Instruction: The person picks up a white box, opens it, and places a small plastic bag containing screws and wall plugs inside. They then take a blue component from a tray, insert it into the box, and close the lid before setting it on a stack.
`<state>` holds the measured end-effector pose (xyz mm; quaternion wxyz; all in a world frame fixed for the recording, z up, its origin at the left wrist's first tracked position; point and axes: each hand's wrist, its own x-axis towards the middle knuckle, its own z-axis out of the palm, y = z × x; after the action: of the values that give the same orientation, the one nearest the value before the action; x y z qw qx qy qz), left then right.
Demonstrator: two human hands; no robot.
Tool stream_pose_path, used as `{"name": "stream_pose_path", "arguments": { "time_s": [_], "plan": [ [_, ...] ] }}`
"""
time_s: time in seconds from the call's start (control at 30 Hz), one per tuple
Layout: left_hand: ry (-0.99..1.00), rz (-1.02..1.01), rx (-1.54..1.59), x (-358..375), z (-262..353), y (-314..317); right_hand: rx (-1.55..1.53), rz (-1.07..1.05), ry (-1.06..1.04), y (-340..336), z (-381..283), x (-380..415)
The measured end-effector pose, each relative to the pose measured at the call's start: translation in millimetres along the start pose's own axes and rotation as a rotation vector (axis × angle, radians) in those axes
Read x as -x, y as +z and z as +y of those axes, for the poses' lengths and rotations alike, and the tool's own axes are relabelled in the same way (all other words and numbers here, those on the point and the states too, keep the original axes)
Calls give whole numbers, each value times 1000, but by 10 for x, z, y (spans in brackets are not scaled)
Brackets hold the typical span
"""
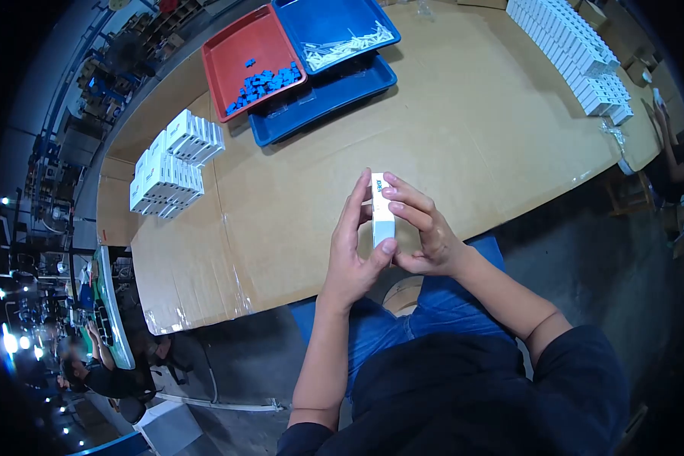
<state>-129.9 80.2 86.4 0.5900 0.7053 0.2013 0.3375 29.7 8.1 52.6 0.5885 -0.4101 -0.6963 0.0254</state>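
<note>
Between my two hands, just above the near edge of the table, is a small white box (383, 220) with dark print on its upper side. My left hand (351, 243) grips it from the left, with the thumb at its near end. From the right, my right hand (425, 235) presses its fingertips on the box's top and side. What the underside of the box looks like is hidden by the hands.
A red tray (224, 57) with small blue parts and a blue tray (304, 19) with white sticks stand at the back. Another blue tray (319, 106) lies beneath. White boxes are stacked at left (167, 171) and right (577, 57). A co-worker (102, 376) sits far left.
</note>
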Motion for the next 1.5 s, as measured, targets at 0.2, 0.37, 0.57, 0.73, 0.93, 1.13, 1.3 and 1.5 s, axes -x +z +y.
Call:
{"name": "stream_pose_path", "arguments": {
  "time_s": [0.2, 0.37, 0.57, 0.73, 0.93, 1.13, 1.3, 1.5],
  "plan": [
    [-309, 73, 168, 105, 163, 142, 18, -155, 176, -90, -61, 42],
    [-797, 231, 814, 175, 105, 211, -151, -165, 448, 97, -76, 183],
    [-843, 189, 943, 220, -2, 186, -244, -128, 611, 191, -102, 286],
    [-753, 299, 826, 213, -3, 284, -146, -88, 460, 191, -117, 192],
    [-742, 296, 752, 249, 202, 331, -49, -39, 315, 286, -83, 233],
    [-669, 372, 701, 340, 128, 401, -56, -24, 240, 345, -88, 285],
    [-639, 374, 652, 393, 35, 412, -67, -14, 227, 371, -96, 329],
    [-643, 354, 619, 415, -10, 403, -78, -26, 208, 371, -84, 335]
  ]
}}
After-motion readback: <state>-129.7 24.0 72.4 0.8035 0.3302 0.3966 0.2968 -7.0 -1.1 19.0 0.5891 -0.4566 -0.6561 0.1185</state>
